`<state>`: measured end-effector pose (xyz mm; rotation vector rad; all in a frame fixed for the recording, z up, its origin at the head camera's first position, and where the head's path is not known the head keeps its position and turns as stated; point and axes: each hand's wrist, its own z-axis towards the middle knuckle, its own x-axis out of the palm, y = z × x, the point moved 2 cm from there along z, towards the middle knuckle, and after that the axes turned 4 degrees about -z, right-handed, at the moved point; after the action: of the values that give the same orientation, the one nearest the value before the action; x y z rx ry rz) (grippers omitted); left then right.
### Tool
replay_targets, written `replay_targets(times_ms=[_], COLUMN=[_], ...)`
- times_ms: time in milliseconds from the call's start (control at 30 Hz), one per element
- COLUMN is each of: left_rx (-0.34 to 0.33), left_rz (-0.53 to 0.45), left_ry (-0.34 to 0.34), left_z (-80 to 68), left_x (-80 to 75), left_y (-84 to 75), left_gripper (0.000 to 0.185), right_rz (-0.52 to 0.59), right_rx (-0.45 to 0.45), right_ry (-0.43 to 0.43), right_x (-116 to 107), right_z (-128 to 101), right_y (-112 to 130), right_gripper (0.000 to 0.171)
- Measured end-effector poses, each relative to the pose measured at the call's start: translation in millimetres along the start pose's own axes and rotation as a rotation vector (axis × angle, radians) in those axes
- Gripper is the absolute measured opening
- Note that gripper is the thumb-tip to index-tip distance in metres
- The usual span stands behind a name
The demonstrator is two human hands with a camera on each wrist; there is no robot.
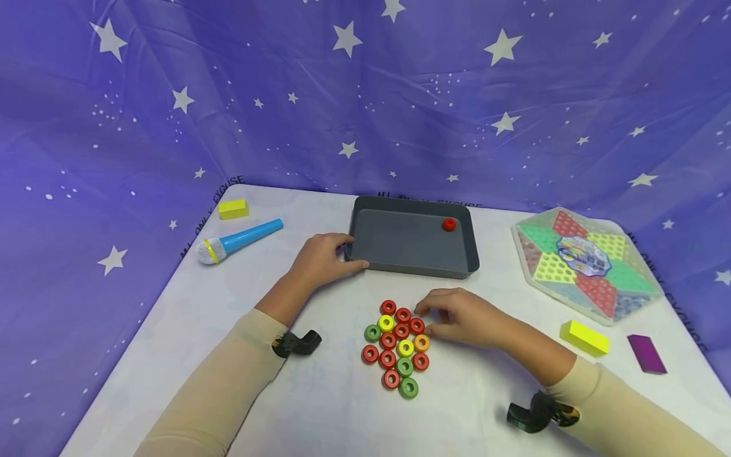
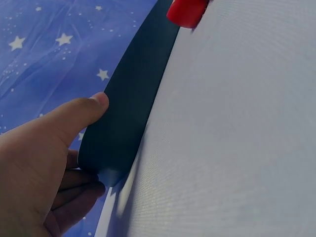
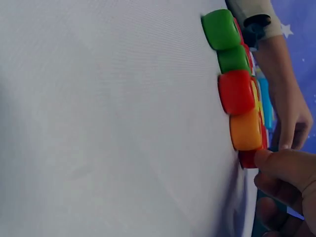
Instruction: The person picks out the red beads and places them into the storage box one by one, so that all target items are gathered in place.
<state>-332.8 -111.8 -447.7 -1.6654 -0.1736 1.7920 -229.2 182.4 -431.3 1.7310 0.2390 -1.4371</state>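
My left hand holds the near left corner of a dark grey tray. In the left wrist view its thumb lies on the tray's wall, with the other fingers bent around the corner. One red ring lies inside the tray, at the back right. Several thick rings in red, yellow, green and orange lie clustered in front of the tray. My right hand is at the cluster's right edge, its thumb and forefinger apart beside a red ring. The thumb appears to touch that ring in the right wrist view.
A blue toy microphone and a yellow block lie at the left. Over on the right are a hexagonal game board, another yellow block and a purple block. A starry purple cloth hangs behind the table.
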Motion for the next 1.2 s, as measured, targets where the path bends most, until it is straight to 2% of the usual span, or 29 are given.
replay_targets(times_ms=[200, 367, 467, 600, 767, 900, 1033, 1200], left_rx=[0.000, -0.001, 0.010, 0.021, 0.020, 0.021, 0.025, 0.032], left_rz=[-0.006, -0.004, -0.006, -0.008, -0.009, -0.006, -0.006, -0.017], left_ry=[0.000, -0.005, -0.020, -0.031, -0.021, -0.019, -0.024, -0.020], left_z=[-1.3, -4.0, -3.6, -1.1, 0.1, -0.6, -0.5, -0.2], left_x=[0.0, 1.4, 2.3, 3.0, 3.5, 3.0, 2.0, 2.0], left_y=[-0.6, 2.2, 3.5, 3.7, 4.5, 5.7, 6.5, 5.0], left_gripper=[0.074, 0.073, 0.072, 0.071, 0.073, 0.073, 0.072, 0.073], right_rz=[-0.013, -0.062, -0.067, -0.079, -0.115, -0.126, -0.116, -0.177], right_rx=[-0.032, -0.055, -0.073, -0.068, 0.028, 0.141, 0.254, 0.361], right_ry=[0.083, 0.103, 0.067, -0.024, -0.094, -0.102, -0.100, -0.084], right_x=[7.5, 9.3, -6.8, -45.8, -91.6, -113.2, -119.1, -111.6], right_z=[5.1, 6.0, 5.0, 8.7, 31.0, 57.4, 83.7, 108.9], right_y=[1.6, 1.6, -0.7, -9.7, -29.4, -49.3, -74.8, -103.1], right_gripper=[0.029, 0.030, 0.029, 0.029, 0.027, 0.027, 0.028, 0.033])
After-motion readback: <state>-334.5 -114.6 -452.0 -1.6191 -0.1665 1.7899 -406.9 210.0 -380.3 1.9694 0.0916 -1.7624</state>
